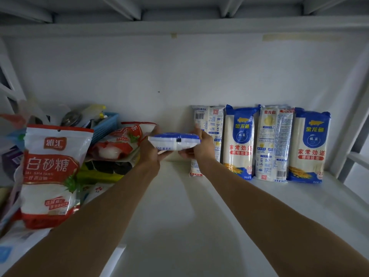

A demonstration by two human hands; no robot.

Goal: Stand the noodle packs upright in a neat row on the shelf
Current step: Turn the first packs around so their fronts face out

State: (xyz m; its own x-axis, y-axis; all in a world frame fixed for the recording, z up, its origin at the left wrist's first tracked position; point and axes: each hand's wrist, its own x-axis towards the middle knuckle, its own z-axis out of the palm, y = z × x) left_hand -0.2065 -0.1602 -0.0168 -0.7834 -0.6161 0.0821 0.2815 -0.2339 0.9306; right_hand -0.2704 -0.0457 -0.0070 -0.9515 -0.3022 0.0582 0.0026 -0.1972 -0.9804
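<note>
Hands [175,148] grip noodle pack [174,142] between sugar bags [54,172] and upright row [259,142].

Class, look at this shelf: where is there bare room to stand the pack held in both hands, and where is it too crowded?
Free: the bare shelf floor between the sugar bag and the leftmost standing noodle pack, under the held pack, reaching forward to the front edge. Crowded: the left end, heaped with bags and a blue basket; the right end, filled by the noodle row.

- Dim, cool, even light; soft arm shadows lie on the shelf [179,226].
- Above the shelf, beams bow with wide-angle distortion.
- Edges look soft.
</note>
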